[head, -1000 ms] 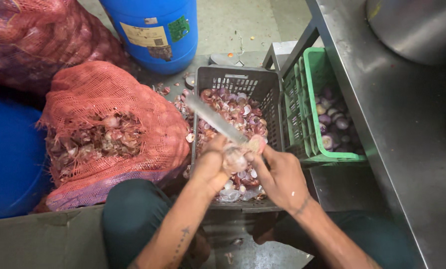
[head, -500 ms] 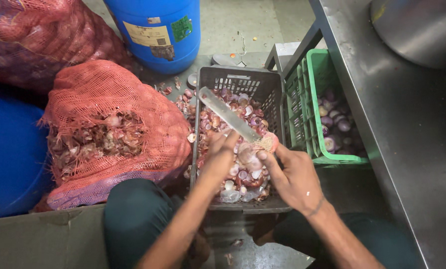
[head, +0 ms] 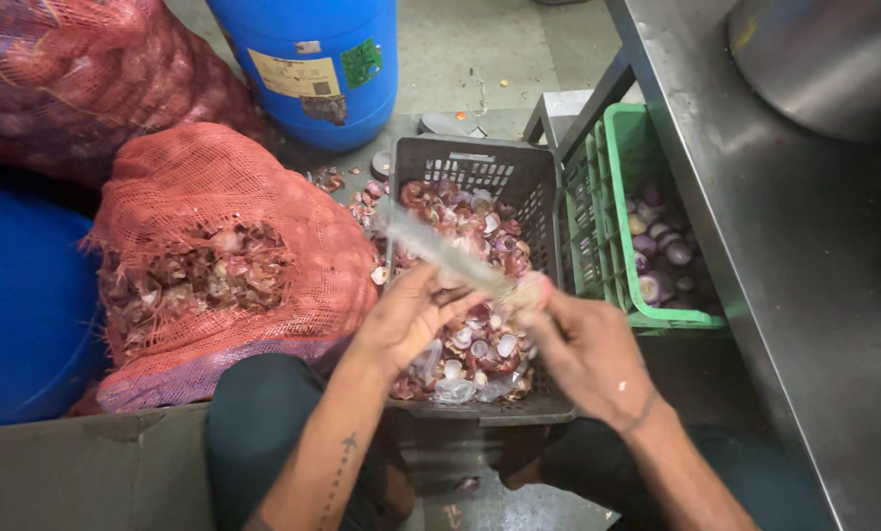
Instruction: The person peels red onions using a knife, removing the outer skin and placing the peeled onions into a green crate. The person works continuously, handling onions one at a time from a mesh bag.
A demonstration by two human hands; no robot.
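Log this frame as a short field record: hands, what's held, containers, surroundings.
left hand: grips a knife, blade blurred, pointing up-left over the grey crate
right hand: holds an onion at the blade's base
grey crate: holds onion peels and cut ends
green crate: right of the grey one, holds peeled onions
mesh sack: red, open, left of the grey crate
barrel: blue, behind the crates
counter: steel, along the right edge
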